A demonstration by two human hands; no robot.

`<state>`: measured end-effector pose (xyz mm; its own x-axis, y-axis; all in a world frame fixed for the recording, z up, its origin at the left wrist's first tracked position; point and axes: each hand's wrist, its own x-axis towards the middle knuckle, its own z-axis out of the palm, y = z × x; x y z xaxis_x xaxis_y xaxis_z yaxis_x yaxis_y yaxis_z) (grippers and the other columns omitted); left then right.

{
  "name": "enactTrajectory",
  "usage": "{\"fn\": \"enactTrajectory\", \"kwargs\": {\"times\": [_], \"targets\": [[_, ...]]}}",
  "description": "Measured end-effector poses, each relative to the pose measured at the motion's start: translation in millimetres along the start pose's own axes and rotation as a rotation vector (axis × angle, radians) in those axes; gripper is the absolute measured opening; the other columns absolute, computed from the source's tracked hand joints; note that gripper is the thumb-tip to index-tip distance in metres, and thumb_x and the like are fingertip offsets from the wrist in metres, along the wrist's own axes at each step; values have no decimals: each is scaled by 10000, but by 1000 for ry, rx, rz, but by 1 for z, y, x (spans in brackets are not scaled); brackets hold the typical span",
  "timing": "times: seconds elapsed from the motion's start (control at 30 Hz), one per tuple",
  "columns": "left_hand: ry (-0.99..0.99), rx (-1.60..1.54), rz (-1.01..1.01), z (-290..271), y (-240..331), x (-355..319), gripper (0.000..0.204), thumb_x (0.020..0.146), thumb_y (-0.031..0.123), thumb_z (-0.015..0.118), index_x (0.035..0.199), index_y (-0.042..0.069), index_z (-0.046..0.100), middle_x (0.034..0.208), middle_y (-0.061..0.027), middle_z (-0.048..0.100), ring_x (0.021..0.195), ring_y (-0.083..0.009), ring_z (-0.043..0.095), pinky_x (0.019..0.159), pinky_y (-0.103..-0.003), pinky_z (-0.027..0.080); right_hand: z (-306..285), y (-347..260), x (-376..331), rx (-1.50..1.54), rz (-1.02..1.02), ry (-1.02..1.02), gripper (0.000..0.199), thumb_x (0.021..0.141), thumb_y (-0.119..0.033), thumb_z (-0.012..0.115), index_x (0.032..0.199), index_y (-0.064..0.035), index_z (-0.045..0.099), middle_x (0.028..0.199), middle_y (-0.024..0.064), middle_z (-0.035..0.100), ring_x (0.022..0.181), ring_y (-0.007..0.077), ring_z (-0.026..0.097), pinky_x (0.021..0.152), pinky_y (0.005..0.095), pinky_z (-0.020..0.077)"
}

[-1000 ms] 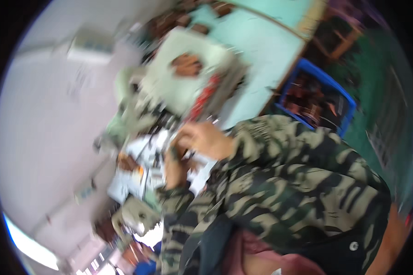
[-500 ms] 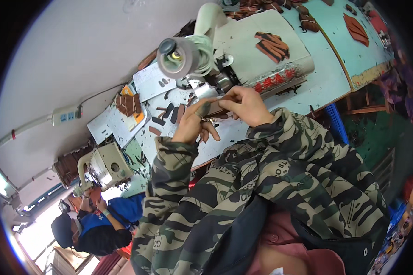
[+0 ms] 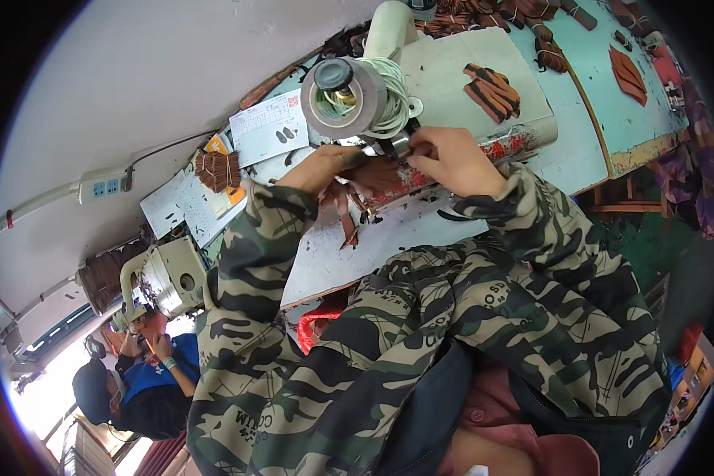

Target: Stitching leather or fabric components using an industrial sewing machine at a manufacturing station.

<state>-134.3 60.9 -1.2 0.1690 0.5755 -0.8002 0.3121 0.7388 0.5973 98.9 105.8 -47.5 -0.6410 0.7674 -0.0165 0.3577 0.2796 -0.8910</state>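
At the front edge of a cream bench machine [image 3: 460, 59], both my hands are at work. My left hand [image 3: 321, 168] is closed on a brown leather-like piece [image 3: 377, 173], with the thumb on top and the lower fingers blurred. My right hand [image 3: 456, 161] is pinched at the metal working part of the machine, by the piece's right end. Whatever sits between those fingertips is too hidden to make out. Another brown strip [image 3: 347, 228] hangs or lies just below my left hand.
A round lamp-like head [image 3: 345, 99] with coiled pale cable rises over the work. Brown-and-black strips [image 3: 492, 93] lie on the machine top. Printed papers [image 3: 268, 127] and a tied brown bundle [image 3: 218, 172] lie left. A co-worker [image 3: 139, 389] works at another machine, lower left.
My hands have moved apart, the left one leftward and the right one up to the machine's metal part. The brown piece now lies along the machine front. The view has shifted slightly.
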Motion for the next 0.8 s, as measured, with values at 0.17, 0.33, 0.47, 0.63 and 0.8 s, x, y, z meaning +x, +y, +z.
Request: {"fn": "enactTrajectory", "kwargs": {"times": [0.17,0.33,0.47,0.63,0.8], "targets": [[45,-28,50,-6,-14,1,275,944,224,439,1056,24,592,683,-75,643,355,-102,500,297,-202,301,-16,2,8,-268,-149,1,136,780,-56,627,872,45,629,740,140,644,631,236,622,621,312,489],[-51,-149,76,4,-11,16,263,938,181,419,1056,15,585,731,-86,659,399,-129,557,324,-198,334,-18,17,8,-21,-142,-92,139,768,-46,637,897,7,635,771,139,643,638,307,611,623,341,483],[138,37,122,1,-16,9,244,946,215,462,993,27,611,734,-68,642,394,-102,507,348,-208,352,-28,3,8,-124,-115,-62,155,808,-14,603,959,1,632,832,150,640,693,208,624,645,287,481],[169,-100,158,11,-13,17,258,951,214,455,972,9,610,705,-71,642,445,-102,563,349,-209,352,-39,15,4,126,14,-232,194,812,-25,602,1000,21,618,852,164,644,762,204,636,691,291,485],[150,-50,171,4,-23,11,241,958,179,441,976,2,604,691,-81,640,434,-104,544,361,-207,361,-33,0,6,-44,42,-97,174,798,-44,621,954,31,632,868,175,652,774,243,641,726,301,489]]}}
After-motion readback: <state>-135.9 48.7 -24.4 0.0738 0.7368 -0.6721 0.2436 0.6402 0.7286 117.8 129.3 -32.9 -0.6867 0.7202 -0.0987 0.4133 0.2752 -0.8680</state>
